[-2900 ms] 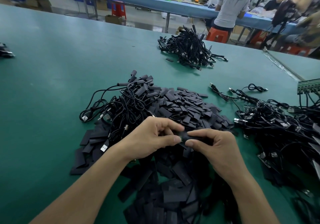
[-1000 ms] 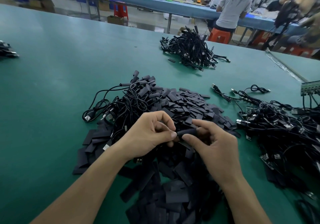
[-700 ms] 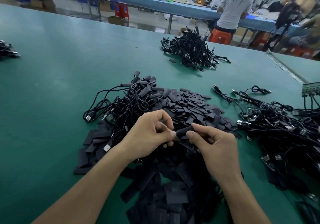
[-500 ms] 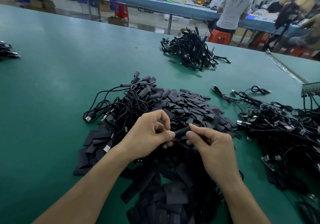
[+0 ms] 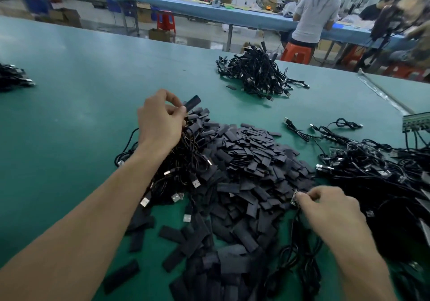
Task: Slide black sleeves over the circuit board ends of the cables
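Both hands have parted since half a second ago. Left hand (image 5: 160, 123) has risen to the far-left edge of the heap of flat black sleeves (image 5: 244, 172), thumb and fingers pinching a black-sleeved cable end (image 5: 192, 103). Right hand (image 5: 325, 207) has dropped to that heap's right edge, fingertips clamped on a small green circuit board (image 5: 294, 198).

The heap lies on a green matted worktable (image 5: 69, 114) with four piles of black cables: a finished bundle (image 5: 186, 165) against its left, a loose tangle (image 5: 384, 172) to its right, a far pile (image 5: 258, 72) beyond it, and an edge pile (image 5: 11, 77) far to its left. Beyond the table, a long blue bench (image 5: 232, 16) crosses the workshop, with a person in a grey shirt (image 5: 314, 14) on an orange stool (image 5: 295, 52).
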Demonstrator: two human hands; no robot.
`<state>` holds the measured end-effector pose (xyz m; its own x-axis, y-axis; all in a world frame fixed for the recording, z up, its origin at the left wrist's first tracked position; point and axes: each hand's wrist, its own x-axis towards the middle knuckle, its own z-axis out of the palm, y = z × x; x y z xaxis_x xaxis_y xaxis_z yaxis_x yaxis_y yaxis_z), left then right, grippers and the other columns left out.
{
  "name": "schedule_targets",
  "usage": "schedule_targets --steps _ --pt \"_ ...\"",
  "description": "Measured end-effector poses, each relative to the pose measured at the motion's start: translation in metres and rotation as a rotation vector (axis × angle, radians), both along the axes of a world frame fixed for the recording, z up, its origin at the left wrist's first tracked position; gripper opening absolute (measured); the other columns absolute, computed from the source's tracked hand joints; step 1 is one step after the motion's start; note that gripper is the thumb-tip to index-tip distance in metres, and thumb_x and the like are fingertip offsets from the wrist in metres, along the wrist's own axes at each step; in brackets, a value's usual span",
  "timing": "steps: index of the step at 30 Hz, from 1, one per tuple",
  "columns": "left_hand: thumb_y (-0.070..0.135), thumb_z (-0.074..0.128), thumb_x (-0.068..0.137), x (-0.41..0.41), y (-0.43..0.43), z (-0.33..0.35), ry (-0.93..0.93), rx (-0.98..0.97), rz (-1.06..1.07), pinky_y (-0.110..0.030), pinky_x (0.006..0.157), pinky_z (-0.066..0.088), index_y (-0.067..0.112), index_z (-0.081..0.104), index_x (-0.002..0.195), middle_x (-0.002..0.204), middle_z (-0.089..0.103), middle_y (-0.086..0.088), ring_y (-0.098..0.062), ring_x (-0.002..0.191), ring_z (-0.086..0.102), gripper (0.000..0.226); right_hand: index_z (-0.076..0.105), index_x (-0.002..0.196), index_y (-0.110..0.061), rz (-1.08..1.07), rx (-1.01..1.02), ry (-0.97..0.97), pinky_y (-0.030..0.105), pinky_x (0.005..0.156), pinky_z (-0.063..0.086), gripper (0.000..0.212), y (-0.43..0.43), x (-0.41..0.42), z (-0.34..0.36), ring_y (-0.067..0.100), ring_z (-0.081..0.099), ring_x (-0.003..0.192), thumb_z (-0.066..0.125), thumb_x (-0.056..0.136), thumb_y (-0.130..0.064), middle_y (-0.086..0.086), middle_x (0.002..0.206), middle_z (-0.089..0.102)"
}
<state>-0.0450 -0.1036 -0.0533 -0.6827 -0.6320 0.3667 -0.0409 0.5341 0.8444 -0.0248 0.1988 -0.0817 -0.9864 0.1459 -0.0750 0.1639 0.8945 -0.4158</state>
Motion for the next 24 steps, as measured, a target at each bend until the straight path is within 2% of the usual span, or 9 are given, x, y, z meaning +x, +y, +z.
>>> schedule_targets --steps 2,6,9,11,14,16,19,22,24 --pt "0.019 0.067 0.092 -0.013 -0.004 -0.003 -0.134 -0.104 0.039 -0.038 0.078 0.056 0.028 0.058 0.083 0.080 0.073 0.003 -0.025 0.087 0.070 0.016 0.055 0.086 -0.029 0.013 0.031 -0.171 0.038 0.081 0.052 0.028 0.002 -0.001 0.003 0.026 0.057 0.085 0.053 0.092 -0.057 0.002 0.090 0.059" --pt "0.029 0.072 0.091 -0.022 0.002 -0.015 -0.377 -0.287 0.048 -0.034 0.070 0.046 0.032 0.067 0.088 0.099 0.073 0.003 -0.027 0.097 0.067 0.007 0.048 0.101 -0.028 0.089 0.031 -0.249 0.037 0.081 0.052 0.031 -0.003 0.004 0.008 0.023 0.058 0.090 0.061 0.087 -0.052 0.000 0.097 0.056" --pt "0.031 0.072 0.091 -0.020 0.004 -0.015 -0.324 -0.383 0.051 -0.033 0.070 0.046 0.029 0.068 0.094 0.099 0.071 0.003 -0.025 0.096 0.066 0.005 0.049 0.120 -0.027 0.067 -0.020 -0.209 0.037 0.083 0.052 0.040 -0.010 0.006 0.008 0.025 0.057 0.095 0.067 0.085 -0.035 0.002 0.107 0.057" --pt "0.032 0.068 0.094 -0.015 0.010 -0.014 -0.213 -0.489 0.046 -0.031 0.067 0.044 0.026 0.068 0.096 0.098 0.070 0.003 -0.020 0.092 0.063 0.007 0.048 0.125 -0.024 0.046 -0.056 -0.169 0.038 0.080 0.052 0.045 -0.013 0.005 0.006 0.026 0.057 0.092 0.067 0.084 -0.029 0.004 0.103 0.061" --pt "0.031 0.066 0.094 0.002 0.031 -0.012 -0.050 -0.581 -0.052 -0.017 0.060 0.035 0.024 0.068 0.095 0.083 0.065 0.010 -0.007 0.076 0.054 0.007 0.049 0.120 -0.015 0.028 -0.026 -0.138 0.037 0.076 0.048 0.041 -0.016 0.001 0.000 0.025 0.053 0.087 0.062 0.090 -0.039 0.003 0.092 0.056" --pt "0.029 0.070 0.092 0.016 0.051 -0.013 0.004 -0.513 -0.183 -0.010 0.055 0.034 0.026 0.067 0.089 0.071 0.058 0.019 0.003 0.062 0.051 0.005 0.051 0.118 -0.010 -0.003 -0.026 -0.109 0.036 0.074 0.043 0.041 -0.015 -0.002 -0.006 0.026 0.048 0.086 0.055 0.095 -0.044 0.004 0.092 0.050" --pt "0.023 0.075 0.087 0.035 0.083 -0.020 0.009 -0.181 -0.460 -0.008 0.051 0.043 0.029 0.064 0.079 0.058 0.058 0.018 0.003 0.053 0.058 0.015 0.052 0.121 -0.015 -0.064 -0.132 -0.047 0.035 0.075 0.043 0.040 -0.015 -0.006 -0.011 0.026 0.051 0.089 0.066 0.092 -0.039 0.005 0.096 0.058" --pt "0.024 0.074 0.087 0.043 0.111 -0.036 -0.107 0.100 -0.693 -0.025 0.053 0.058 0.026 0.066 0.079 0.062 0.067 0.004 -0.009 0.053 0.065 0.012 0.056 0.126 -0.019 -0.056 -0.200 0.037 0.033 0.080 0.044 0.046 -0.013 -0.009 -0.011 0.021 0.053 0.089 0.075 0.086 -0.028 -0.006 0.084 0.062" --pt "0.026 0.074 0.087 0.043 0.120 -0.048 -0.146 0.215 -0.712 -0.037 0.060 0.062 0.026 0.067 0.081 0.068 0.070 0.002 -0.014 0.058 0.069 0.009 0.067 0.113 -0.020 0.003 -0.241 0.208 0.028 0.075 0.042 0.031 -0.013 -0.009 -0.010 0.013 0.055 0.078 0.076 0.084 -0.025 -0.018 0.072 0.058"
